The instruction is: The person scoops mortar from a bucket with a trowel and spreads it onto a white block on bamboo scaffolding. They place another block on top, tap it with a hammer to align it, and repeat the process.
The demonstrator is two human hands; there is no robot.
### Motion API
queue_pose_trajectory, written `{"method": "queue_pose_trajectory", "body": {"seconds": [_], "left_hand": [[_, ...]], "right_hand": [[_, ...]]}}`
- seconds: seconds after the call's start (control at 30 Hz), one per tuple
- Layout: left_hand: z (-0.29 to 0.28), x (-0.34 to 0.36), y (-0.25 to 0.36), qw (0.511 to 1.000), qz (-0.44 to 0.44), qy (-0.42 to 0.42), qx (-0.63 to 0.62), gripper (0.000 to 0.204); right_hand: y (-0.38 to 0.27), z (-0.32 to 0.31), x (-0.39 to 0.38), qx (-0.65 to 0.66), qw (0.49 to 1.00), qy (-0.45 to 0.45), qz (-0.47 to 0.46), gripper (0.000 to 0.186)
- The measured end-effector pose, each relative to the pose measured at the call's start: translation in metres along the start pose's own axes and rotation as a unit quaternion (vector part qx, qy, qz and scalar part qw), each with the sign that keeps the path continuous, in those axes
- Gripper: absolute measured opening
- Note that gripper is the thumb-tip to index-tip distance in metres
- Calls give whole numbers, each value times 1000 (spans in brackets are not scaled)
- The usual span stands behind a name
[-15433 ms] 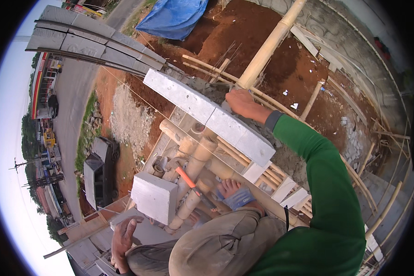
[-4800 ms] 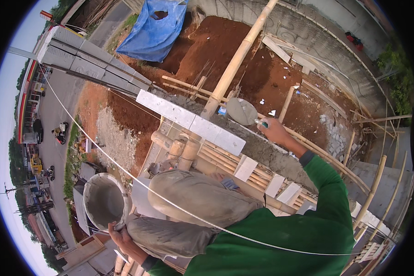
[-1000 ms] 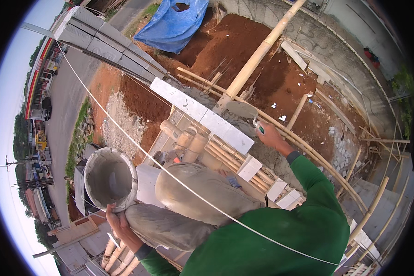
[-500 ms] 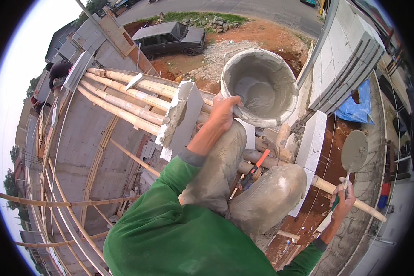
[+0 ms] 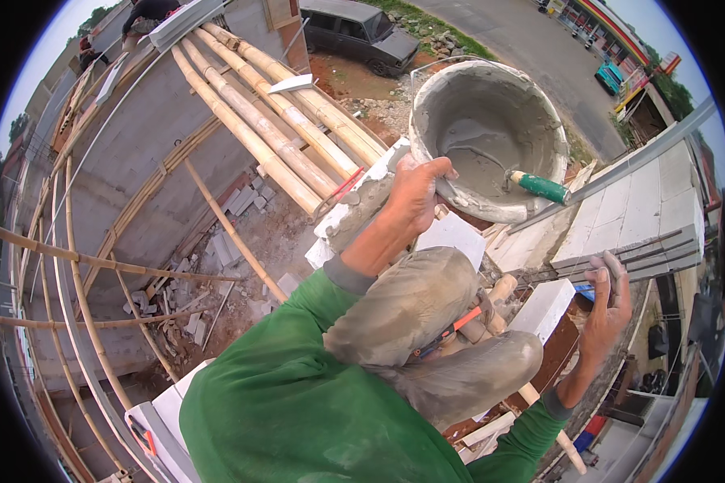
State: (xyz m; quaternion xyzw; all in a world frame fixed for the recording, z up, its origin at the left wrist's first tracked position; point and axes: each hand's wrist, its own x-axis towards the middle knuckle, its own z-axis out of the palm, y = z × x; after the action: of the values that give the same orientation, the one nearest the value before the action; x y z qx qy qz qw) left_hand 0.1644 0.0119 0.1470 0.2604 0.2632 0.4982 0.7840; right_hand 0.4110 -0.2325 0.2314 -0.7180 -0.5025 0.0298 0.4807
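Observation:
My left hand (image 5: 419, 193) is closed on the near-left rim of a mortar-caked bucket (image 5: 552, 129), which tilts toward me. Wet grey mortar (image 5: 483, 165) lies inside it. A trowel (image 5: 540, 187) rests in the bucket, its green handle lying over the right rim and its blade mostly hidden in the mortar. To the right, apart from the bucket, my right hand (image 5: 606, 302) is raised with nothing in it, its fingers loosely bent and apart from the thumb. Between my knees, a tool with an orange handle (image 5: 461, 319) lies near the bamboo.
Bamboo poles (image 5: 254, 141) run out to the far left, with a drop to rubble (image 5: 225, 249) beside them. Pale blocks (image 5: 636, 209) form a wall at right; a block (image 5: 544, 310) stands by my knee. Another person (image 5: 147, 16) is at the far left. A dark car (image 5: 362, 36) is parked below.
The trowel has gone from my right hand into the bucket, and that hand, now released, is higher. My left hand keeps its hold on the rim. The view has turned.

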Motion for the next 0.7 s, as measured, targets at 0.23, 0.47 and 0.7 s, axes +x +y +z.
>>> {"method": "queue_pose_trajectory", "body": {"seconds": [0.23, 0.47, 0.7], "left_hand": [[-133, 68, 111, 989, 99, 105, -24, 31], [-276, 144, 117, 942, 112, 317, 11, 26], [-360, 130, 73, 926, 51, 373, -2, 38]], "right_hand": [[103, 27, -74, 60, 983, 15, 172, 31], [129, 50, -107, -81, 983, -12, 167, 28], [122, 62, -93, -204, 948, -86, 229, 25]]}}
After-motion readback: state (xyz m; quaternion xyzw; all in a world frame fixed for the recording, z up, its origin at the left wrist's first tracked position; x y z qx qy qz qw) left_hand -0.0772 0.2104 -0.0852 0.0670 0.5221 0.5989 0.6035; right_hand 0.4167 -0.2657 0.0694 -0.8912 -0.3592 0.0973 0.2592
